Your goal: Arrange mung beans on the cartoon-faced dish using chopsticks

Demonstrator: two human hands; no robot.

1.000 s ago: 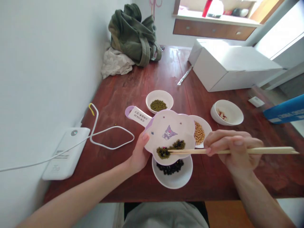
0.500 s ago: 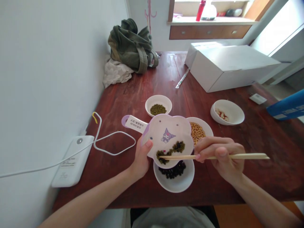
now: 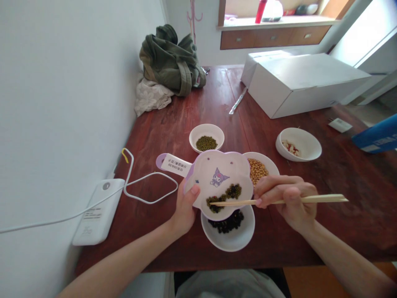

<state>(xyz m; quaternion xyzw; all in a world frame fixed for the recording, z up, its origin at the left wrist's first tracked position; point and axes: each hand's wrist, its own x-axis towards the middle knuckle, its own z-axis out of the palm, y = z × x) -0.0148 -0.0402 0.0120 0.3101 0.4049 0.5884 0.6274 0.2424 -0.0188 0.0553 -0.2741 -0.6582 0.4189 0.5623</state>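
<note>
Flower-shaped dish [image 3: 218, 182] is held above the bench [image 3: 338, 231], overlapping a lower bowl [image 3: 229, 243] of black beans [image 3: 228, 224]. It is judged light, stiff and smooth; the rim or the handle [image 3: 176, 165] is considered the sound place of grip, with the dish kept level against spillage. Its rim is gripped by the left hand [image 3: 185, 209], thumb bent over the edge. Pale chopsticks [image 3: 235, 203] are clasped in the right hand [image 3: 287, 200], fingers closed about the shafts; these are assessed as light and rigid. Mixed beans [image 3: 233, 191], heaped at the dish's near side, are judged hard and prone to rolling, best pinched across the middle.

Not verified: contact between dish and lower bowl. Side bowl [image 3: 274, 163] of yellow beans [image 3: 257, 169] is partly covered by dish and hand. Left fingers are concealed underneath. Whether any bean is pinched between the chopstick tips cannot be made out.
</note>
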